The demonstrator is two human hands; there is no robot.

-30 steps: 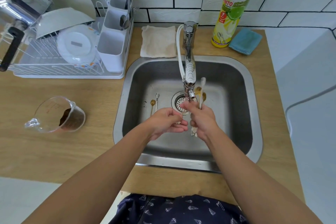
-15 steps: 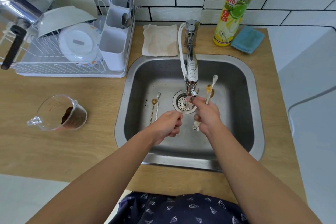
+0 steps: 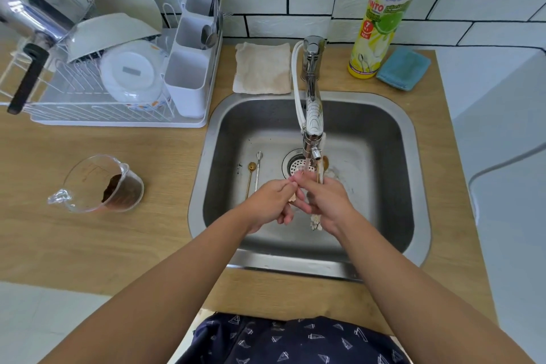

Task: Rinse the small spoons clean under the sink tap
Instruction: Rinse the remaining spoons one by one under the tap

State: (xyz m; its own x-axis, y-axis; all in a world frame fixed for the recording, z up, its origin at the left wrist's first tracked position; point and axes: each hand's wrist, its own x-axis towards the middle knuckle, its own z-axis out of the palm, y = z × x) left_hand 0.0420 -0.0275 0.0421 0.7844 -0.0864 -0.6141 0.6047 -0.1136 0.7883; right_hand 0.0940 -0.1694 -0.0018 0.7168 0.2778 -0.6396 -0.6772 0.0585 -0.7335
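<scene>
Over the steel sink [image 3: 384, 115], my right hand [image 3: 328, 201] grips a bunch of small spoons [image 3: 321, 167], bowls up under the tap's [image 3: 311, 115] spout, handle ends poking out below my palm. Water runs from the spout onto them. My left hand [image 3: 271, 201] is beside it, fingertips pinching one spoon handle in the stream. Two more small spoons lie on the sink floor left of the drain: a gold one [image 3: 250, 177] and a silver one [image 3: 258, 168].
A white dish rack [image 3: 118, 89] with plates, bowls and a cutlery holder stands at the back left. A measuring cup [image 3: 100, 186] with brown residue lies on the wooden counter. A beige cloth [image 3: 263, 68], dish-soap bottle [image 3: 384, 15] and blue sponge [image 3: 403, 68] sit behind the sink.
My right hand has brought the spoon bunch back left, under the spout. My left hand has moved up to the stream and joined it.
</scene>
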